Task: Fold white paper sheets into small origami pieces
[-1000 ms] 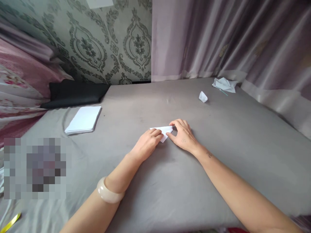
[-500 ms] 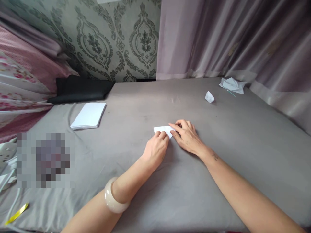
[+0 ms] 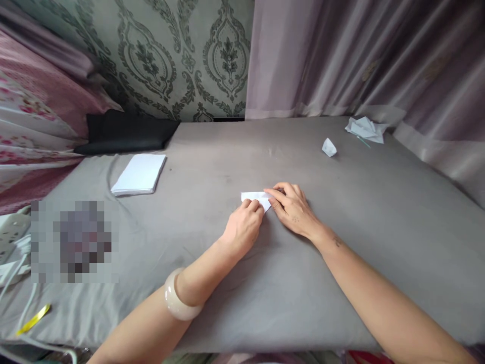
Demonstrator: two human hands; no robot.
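Folded paper (image 3: 250,195): on the grey cloth (image 3: 295,293), at both hands' fingers; its long edge runs left to right, the right end slanting in toward the person.
Left hand (image 3: 244,222): knuckles up, fingers curled onto the paper (pinching or just pressing, I can't tell).
Right hand (image 3: 292,208): back up, forefinger and thumb at the paper's right end, grip unclear.
Forearms (image 3: 208,268): angled inward, hands near each other.

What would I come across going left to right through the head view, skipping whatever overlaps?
Yellow strip → paper stack → bangle → left hand → right hand → small white paper → paper pile.
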